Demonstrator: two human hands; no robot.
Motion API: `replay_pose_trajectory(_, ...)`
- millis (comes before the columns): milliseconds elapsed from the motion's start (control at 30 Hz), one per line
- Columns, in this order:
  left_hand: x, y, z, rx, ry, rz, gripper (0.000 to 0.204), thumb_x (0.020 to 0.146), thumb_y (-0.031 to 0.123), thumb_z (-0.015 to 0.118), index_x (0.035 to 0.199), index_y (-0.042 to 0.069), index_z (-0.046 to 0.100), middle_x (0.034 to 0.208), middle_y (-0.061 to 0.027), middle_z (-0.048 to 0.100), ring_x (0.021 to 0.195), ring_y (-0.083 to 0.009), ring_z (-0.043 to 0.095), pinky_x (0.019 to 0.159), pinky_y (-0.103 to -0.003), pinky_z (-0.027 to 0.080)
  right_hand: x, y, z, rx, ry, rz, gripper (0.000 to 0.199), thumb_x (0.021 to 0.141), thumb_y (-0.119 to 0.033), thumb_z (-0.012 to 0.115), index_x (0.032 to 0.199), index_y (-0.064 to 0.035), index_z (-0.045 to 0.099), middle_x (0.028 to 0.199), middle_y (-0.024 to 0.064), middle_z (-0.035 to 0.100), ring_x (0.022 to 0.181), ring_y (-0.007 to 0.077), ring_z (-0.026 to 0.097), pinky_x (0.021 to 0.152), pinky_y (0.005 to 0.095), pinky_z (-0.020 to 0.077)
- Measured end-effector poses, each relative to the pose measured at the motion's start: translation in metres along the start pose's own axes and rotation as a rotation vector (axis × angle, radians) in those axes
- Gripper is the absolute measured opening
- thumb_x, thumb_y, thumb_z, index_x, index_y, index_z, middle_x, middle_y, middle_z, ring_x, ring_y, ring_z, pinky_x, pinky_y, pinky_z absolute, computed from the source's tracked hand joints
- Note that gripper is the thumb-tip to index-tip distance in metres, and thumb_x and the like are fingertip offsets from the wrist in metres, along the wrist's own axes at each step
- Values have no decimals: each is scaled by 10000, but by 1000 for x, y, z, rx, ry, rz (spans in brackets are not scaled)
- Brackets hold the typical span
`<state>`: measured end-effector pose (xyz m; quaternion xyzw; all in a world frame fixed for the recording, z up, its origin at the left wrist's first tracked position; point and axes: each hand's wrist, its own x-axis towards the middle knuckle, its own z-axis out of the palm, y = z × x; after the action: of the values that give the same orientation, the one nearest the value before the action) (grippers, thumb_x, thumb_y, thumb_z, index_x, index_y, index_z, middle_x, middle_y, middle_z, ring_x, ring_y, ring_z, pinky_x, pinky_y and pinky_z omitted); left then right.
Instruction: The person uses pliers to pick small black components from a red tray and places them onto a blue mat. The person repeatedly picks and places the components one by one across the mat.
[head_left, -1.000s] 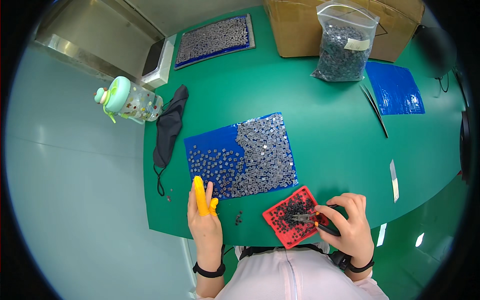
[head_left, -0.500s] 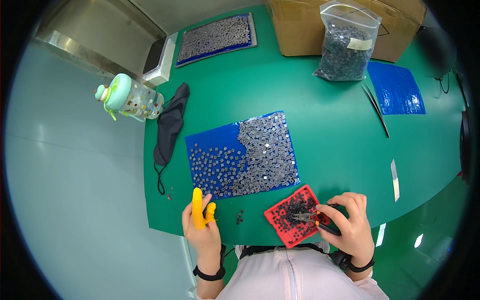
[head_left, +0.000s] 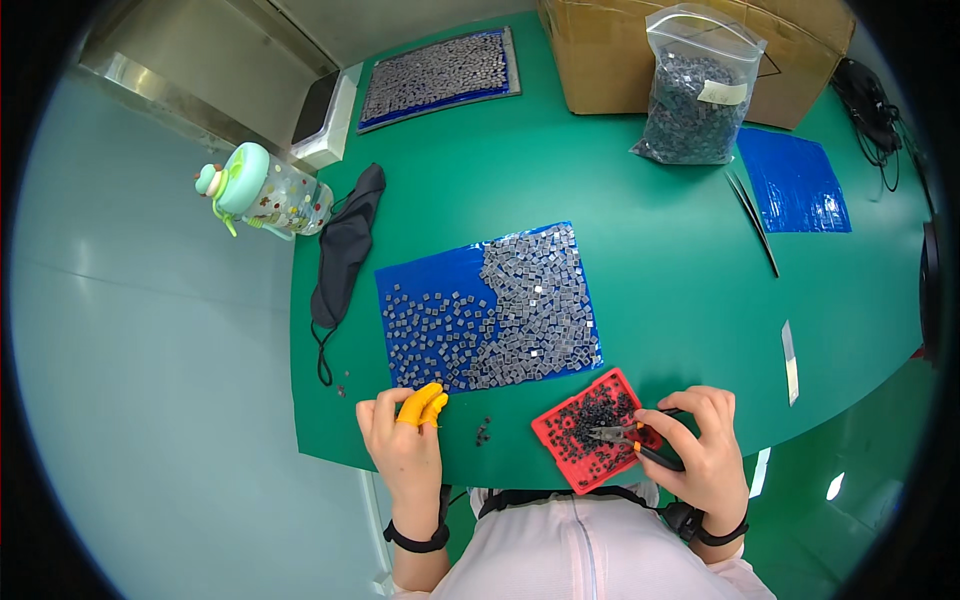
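My left hand (head_left: 405, 440) wears yellow finger cots on its thumb and index finger. The two tips are pressed together at the near left edge of a blue sheet (head_left: 425, 272). What they pinch, if anything, is too small to make out. Small grey square pieces (head_left: 535, 310) cover the sheet, packed densely on the right and scattered on the left. My right hand (head_left: 705, 445) is closed around black-handled cutting pliers (head_left: 609, 434), whose jaws point left over a red tray (head_left: 552, 440). Many small dark bits (head_left: 590, 415) lie in that tray.
A few dark bits (head_left: 483, 432) lie between my hands. Left stand a bottle (head_left: 285, 200) and a black face mask (head_left: 345, 245). At the back are a filled panel (head_left: 440, 75), a zip bag (head_left: 695, 110) and a carton (head_left: 600, 60). Tweezers (head_left: 752, 222) and a blade (head_left: 790, 362) lie right.
My left thumb and index finger, apart before with the index raised, have come together by the sheet's near left edge. My right hand and the pliers stay over the tray.
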<state>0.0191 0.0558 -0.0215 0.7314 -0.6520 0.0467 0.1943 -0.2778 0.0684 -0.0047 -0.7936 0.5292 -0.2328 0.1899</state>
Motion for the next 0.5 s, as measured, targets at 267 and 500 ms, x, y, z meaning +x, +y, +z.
replay_pose_trajectory(267,4,-1,-2,-27,-55,-19,267,612,-74,736,867,3,720,920,-48,584,877,-257,508,755,-359,455,0,0,1,5,-5,2,509,600,-128,782,1093,-133,656,1076,58,543,1001,279,523,849,429,378)
replay_pose_trajectory(500,4,-5,-3,-68,-77,-13,257,614,-43,758,864,-1,716,910,-52,581,874,-260,507,754,-366,448,-1,0,2,5,6,0,500,602,-123,780,1086,-131,657,1070,60,544,1002,277,523,849,428,380)
